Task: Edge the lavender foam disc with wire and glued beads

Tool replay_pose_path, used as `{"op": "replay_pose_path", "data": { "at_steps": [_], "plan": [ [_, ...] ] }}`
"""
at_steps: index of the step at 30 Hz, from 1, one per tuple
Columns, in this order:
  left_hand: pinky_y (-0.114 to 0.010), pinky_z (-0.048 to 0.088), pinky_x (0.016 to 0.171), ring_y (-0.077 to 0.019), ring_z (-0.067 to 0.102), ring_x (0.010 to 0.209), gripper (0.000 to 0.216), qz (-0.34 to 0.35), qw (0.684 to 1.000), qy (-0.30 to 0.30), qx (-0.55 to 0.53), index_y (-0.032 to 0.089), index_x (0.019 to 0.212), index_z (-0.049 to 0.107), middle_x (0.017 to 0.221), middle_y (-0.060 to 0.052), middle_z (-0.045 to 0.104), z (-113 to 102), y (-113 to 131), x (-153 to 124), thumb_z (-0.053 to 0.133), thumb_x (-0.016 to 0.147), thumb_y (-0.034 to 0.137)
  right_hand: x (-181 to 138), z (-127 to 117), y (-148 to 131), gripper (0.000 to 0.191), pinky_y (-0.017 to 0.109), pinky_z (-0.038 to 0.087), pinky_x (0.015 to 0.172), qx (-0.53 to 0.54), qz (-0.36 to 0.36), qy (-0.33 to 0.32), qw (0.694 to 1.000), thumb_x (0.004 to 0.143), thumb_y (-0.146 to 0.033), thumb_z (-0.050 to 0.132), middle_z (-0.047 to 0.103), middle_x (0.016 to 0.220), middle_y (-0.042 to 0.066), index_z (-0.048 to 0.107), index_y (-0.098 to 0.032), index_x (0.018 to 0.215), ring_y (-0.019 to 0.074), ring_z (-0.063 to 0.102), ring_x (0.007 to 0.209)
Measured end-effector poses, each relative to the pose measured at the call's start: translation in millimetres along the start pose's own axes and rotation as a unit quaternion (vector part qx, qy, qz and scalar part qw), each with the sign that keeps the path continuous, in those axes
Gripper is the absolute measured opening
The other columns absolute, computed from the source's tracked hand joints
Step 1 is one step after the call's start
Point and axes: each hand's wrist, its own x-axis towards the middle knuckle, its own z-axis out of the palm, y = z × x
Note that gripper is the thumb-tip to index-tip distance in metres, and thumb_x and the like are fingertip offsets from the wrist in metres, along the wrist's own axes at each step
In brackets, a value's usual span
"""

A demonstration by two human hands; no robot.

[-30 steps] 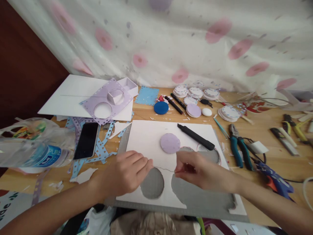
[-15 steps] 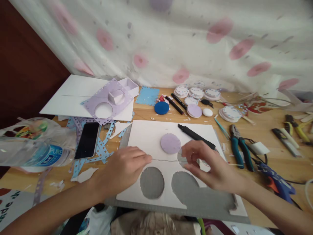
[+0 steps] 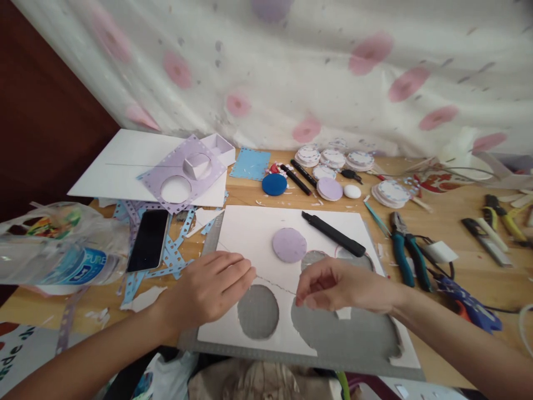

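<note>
A thin, twisted thread [image 3: 275, 284] stretches between my two hands, low over the white board. My left hand [image 3: 220, 283] is closed on it, fingers bent together with the back of the hand facing up. At the other end, my right hand [image 3: 333, 283] pinches the thread between thumb and fingertips. Under both hands lies the white foam board [image 3: 245, 228], with round holes cut through it, on a grey cutting mat [image 3: 362, 339]. On the board, just beyond my hands, sit a purple disc [image 3: 289, 245] and a black capped marker [image 3: 333, 233].
A phone [image 3: 147, 240] lies on blue paper strips at left, beside a water bottle [image 3: 83, 269]. To the right are pliers [image 3: 406, 250], a glue gun [image 3: 466, 303] and a cutter [image 3: 485, 243]. Stacked decorated discs [image 3: 391, 193] and a blue lid [image 3: 274, 184] line the back.
My right hand has lowered toward me and turned over, taking the thread from level to slanting down rightward. My left hand shifts slightly.
</note>
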Motion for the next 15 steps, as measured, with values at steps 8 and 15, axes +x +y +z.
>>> {"op": "replay_pose_path", "data": {
  "at_steps": [8, 15],
  "plan": [
    [-0.025, 0.048, 0.065, -0.0132, 0.063, 0.067, 0.014, -0.321, 0.886, -0.133, -0.307, 0.017, 0.075, 0.069, 0.07, -0.002, 0.07, 9.8, 5.0, 2.5, 0.06, 0.085, 0.021, -5.8, 10.2, 11.6, 0.021, 0.025, 0.034, 0.05, -0.62, -0.344, 0.24, 0.663, 0.092, -0.01, 0.043, 0.058, 0.068, 0.004, 0.063, -0.012, 0.086, 0.0119, 0.051, 0.059],
    [-0.022, 0.045, 0.055, -0.0106, 0.058, 0.054, 0.026, -0.505, 0.47, -0.283, -0.666, 0.012, 0.066, 0.064, 0.059, -0.001, 0.065, 16.3, -0.9, 5.3, 0.072, 0.068, 0.037, -14.3, 0.9, -0.8, 0.017, 0.03, 0.046, 0.063, -0.673, -0.428, 0.239, 0.555, 0.093, -0.013, 0.046, 0.064, 0.079, 0.006, 0.06, -0.014, 0.101, 0.0158, 0.059, 0.075]
  ]
}}
